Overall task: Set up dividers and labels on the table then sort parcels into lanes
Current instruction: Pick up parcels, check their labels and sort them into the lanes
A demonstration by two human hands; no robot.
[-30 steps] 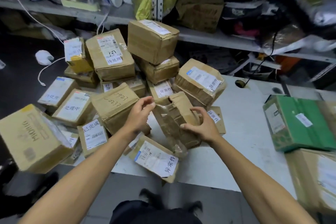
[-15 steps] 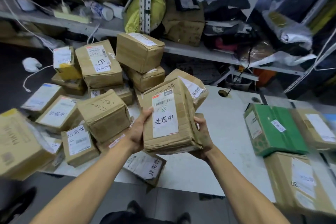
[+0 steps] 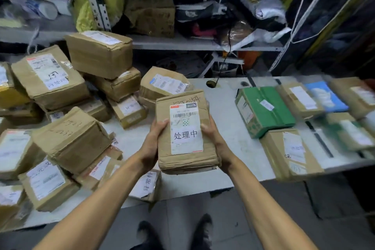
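Observation:
I hold a brown cardboard parcel (image 3: 185, 160) with a white label reading 处理中 above the middle of the white table (image 3: 223, 111). My left hand (image 3: 151, 146) grips its left side and my right hand (image 3: 216, 144) grips its right side. A heap of several brown labelled parcels (image 3: 67, 107) covers the left part of the table. On the right lie a green parcel (image 3: 265, 107), a brown parcel (image 3: 290, 154) in front of it, and further parcels, one of them blue (image 3: 326, 97). Dark strips (image 3: 319, 140) run across the table between the right-hand parcels.
A metal shelf (image 3: 182, 43) behind the table holds boxes, bags and dark cloth. A cable drops into a hole in the tabletop (image 3: 211, 83). One parcel (image 3: 149, 184) overhangs the table's front edge. My feet (image 3: 174, 231) stand on the grey floor below.
I lifted the parcel out of the heap, turned its label up toward me and carried it rightward. My view has swung right, so more of the right-hand parcels show.

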